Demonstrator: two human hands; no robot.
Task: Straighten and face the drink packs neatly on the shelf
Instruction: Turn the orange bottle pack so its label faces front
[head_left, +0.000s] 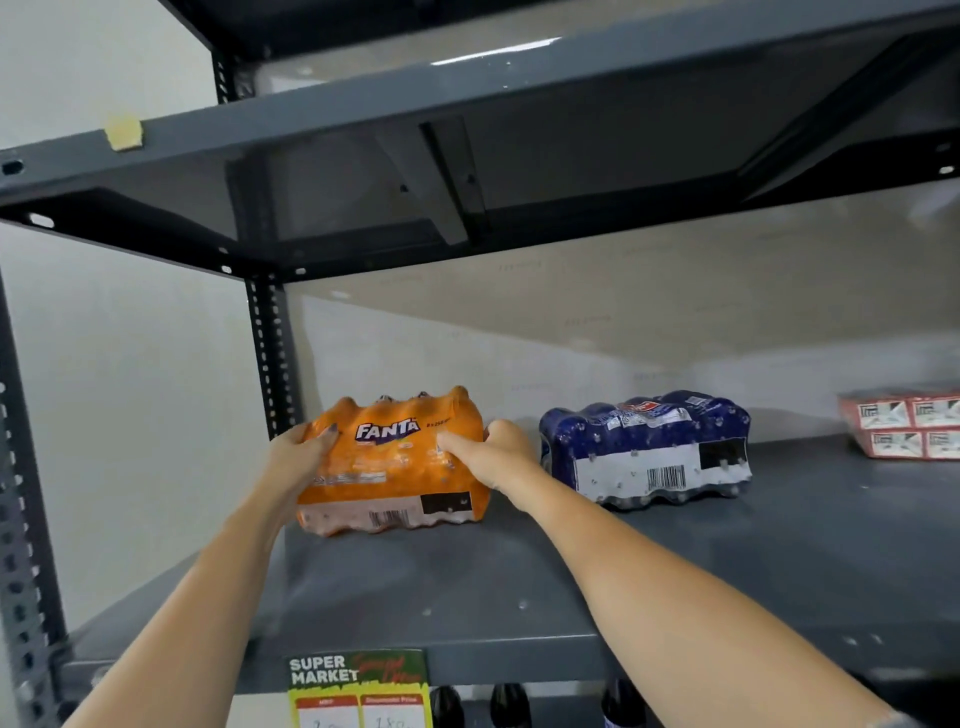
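Fanta pack (395, 462) | left hand (301, 457), right hand (493, 452) grip sides | shelf (519, 571)

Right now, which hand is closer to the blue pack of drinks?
The right hand. It grips the right end of the orange Fanta pack, on the side facing the blue pack. The left hand holds the orange pack's far left end.

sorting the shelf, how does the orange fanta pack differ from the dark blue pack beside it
The orange Fanta pack is held at both ends, by the left hand and the right hand; the dark blue pack sits untouched. The Fanta pack stands left, near the upright post; the blue one sits mid-shelf. Both are shrink-wrapped, barcode panels facing front, on the same grey shelf.
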